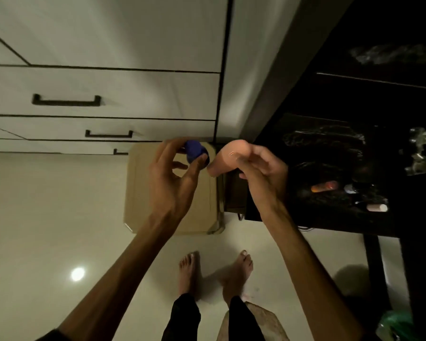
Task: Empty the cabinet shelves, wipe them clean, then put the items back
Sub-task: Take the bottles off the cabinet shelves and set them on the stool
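Over the cardboard box (pixel 172 188), the left hand (pixel 180 173) pinches a blue cap (pixel 194 151); the right hand (pixel 261 168) grips a peach bottle (pixel 228 156). This looks like the emptying step; next, probably set both down beside the box.

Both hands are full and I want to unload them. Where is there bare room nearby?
The cardboard box top below the left hand is bare, as is the pale floor beside it. The dark shelf right of the right hand is crowded with small bottles.

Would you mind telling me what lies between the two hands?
Head view: no object; only a narrow gap over the box separates left hand and right hand.
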